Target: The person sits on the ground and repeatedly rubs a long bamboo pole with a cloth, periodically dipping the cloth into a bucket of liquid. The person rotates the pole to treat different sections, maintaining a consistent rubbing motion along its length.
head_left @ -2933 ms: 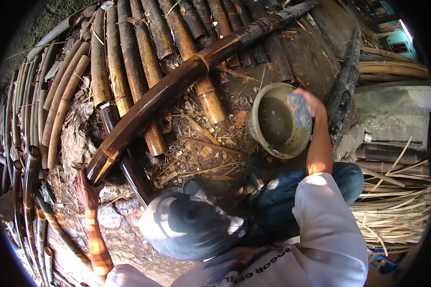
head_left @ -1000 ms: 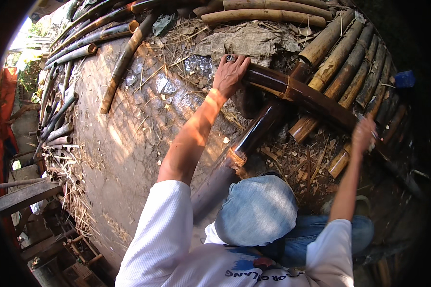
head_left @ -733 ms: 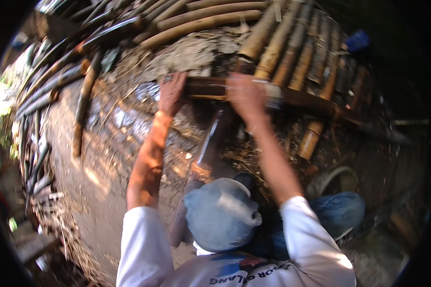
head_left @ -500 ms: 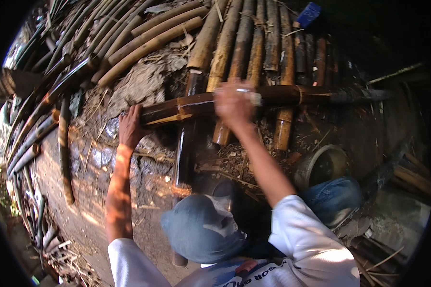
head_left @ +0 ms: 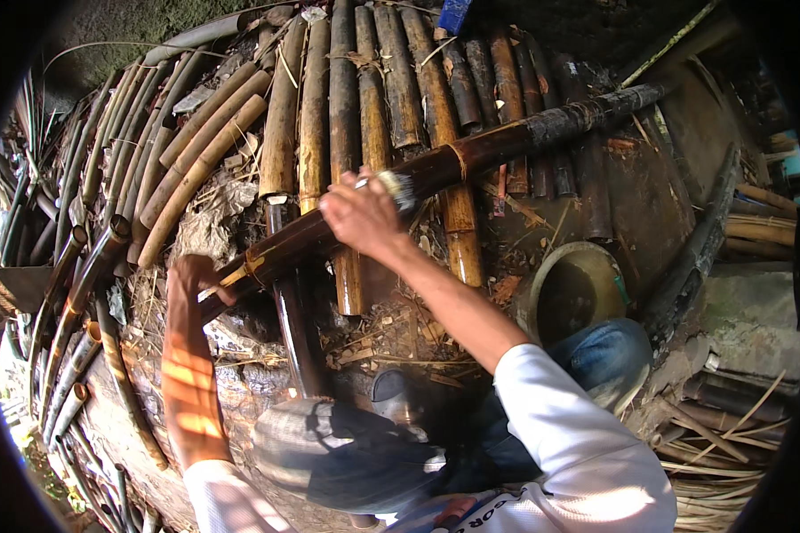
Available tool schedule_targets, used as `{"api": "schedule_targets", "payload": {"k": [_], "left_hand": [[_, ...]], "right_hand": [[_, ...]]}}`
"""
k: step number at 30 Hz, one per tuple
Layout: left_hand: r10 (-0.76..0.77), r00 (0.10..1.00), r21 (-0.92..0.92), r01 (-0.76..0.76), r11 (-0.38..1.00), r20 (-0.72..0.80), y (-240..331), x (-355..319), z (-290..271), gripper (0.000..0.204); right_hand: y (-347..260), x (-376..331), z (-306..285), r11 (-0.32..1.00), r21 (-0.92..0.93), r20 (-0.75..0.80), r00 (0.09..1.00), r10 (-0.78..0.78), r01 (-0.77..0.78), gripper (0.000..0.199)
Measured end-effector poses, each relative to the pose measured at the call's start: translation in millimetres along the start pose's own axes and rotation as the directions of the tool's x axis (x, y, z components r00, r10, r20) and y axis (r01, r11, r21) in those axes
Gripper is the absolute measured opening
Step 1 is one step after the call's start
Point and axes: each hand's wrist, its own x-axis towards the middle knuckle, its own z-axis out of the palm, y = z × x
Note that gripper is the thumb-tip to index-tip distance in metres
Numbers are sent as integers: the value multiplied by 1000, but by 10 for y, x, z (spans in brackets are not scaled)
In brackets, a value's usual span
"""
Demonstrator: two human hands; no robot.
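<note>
A long, dark, glossy bamboo pole (head_left: 329,234) lies slantwise before me, rising from near left to far right, with a dull blackened far end. My left hand (head_left: 193,280) is closed round its near-left end; some of the fingers are hidden. On top of the pole, about mid-length, my right hand (head_left: 361,213) is closed on a small brush (head_left: 395,188). Pale bristles stick out past the fingers and touch the wet-looking surface; the handle is mostly hidden. Under the pole runs another dark, shiny bamboo piece (head_left: 298,342), pointing toward me.
Several cut bamboo lengths (head_left: 316,115) lie side by side beyond the pole. More bamboo (head_left: 84,284) is stacked at left. A round bucket (head_left: 542,284) stands right of my foot. A blue box-like object (head_left: 453,16) sits at the far edge. Bamboo scraps (head_left: 729,444) lie at lower right.
The pole has tilted, its right end now farther away and its left end nearer me. My left hand has come nearer and left; my view has shifted. The right hand still holds the brush on it.
</note>
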Motion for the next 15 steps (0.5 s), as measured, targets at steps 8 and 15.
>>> {"api": "schedule_targets", "payload": {"k": [8,15], "left_hand": [[-207,715,-126,-383,-915,-667,2197,407,-544,52],[-231,879,533,30,-846,-417,2859,-269,1084,42]], "right_hand": [[2941,-480,-843,749,-319,-45,798,600,-581,51],[3191,-555,-489,742,-282,-195,793,577,-609,53]]}}
